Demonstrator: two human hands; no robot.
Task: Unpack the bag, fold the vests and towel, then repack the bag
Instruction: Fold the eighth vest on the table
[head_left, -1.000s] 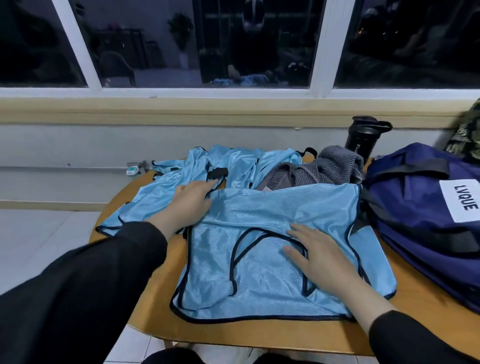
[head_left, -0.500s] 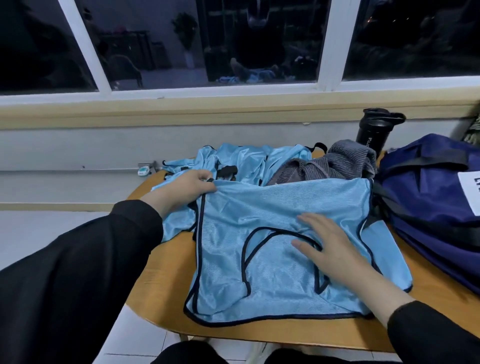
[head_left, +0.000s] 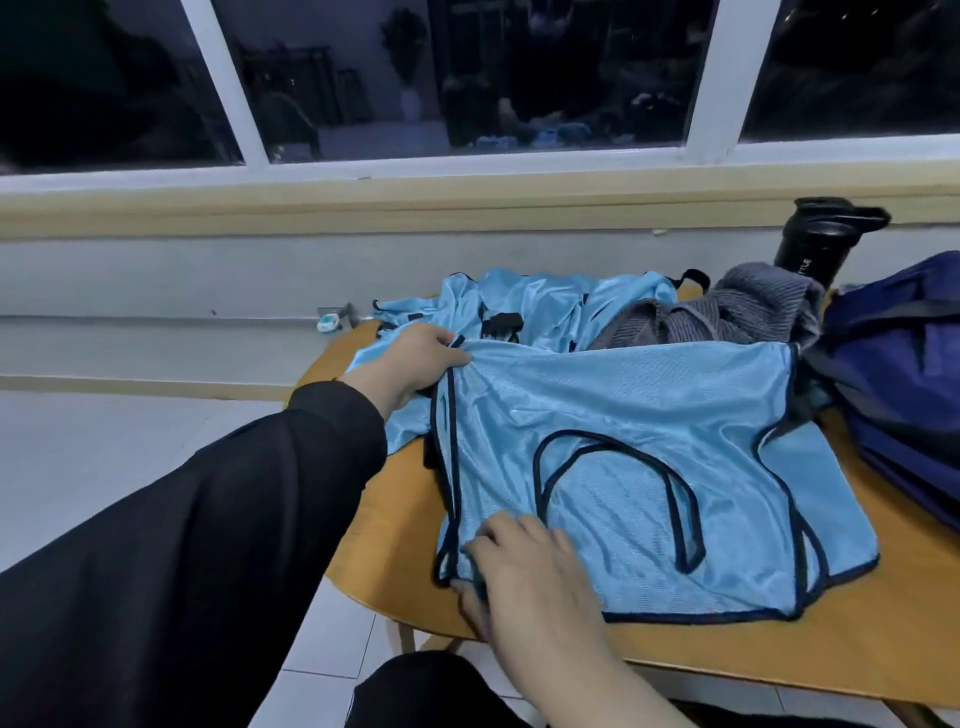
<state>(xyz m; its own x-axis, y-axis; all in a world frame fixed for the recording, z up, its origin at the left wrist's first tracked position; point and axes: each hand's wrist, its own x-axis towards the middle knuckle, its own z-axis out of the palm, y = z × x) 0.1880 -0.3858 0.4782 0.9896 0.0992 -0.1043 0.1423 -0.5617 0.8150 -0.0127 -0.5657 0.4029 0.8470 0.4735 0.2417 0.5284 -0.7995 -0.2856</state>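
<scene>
— Two corners of the spread vest are in your hands, both on its left edge. Your left hand has its fingers curled round the far corner, pinching the dark trim. Your right hand is at the near corner, by the table's front rim.

— Is the right one holding properly?

— Thumb looks tucked under the hem with the fingers bent over it, so I'd call it a pinch, though the hand covers the corner and I can't be sure how much cloth it has.

— What goes wrong if I fold from here?

— Several things, by my reckoning. That mesh looks slippery; if the near pinch is shallow, the corner could slide out mid-fold and the edge land skewed. The vest's right side lies touching the navy bag, so a hard pull leftward could drag on it, or bunch the cloth there.

— And the pile behind?

— The crumpled vests sit just behind your left hand, with the grey towel beside them. Your far grip is close enough that you could catch a second layer and lift both together.

— Anything else at risk?

— The black bottle stands upright behind the towel. Tug the heap and it might get nudged. The front hem also lies near the table edge, so slack could spill over.
</scene>
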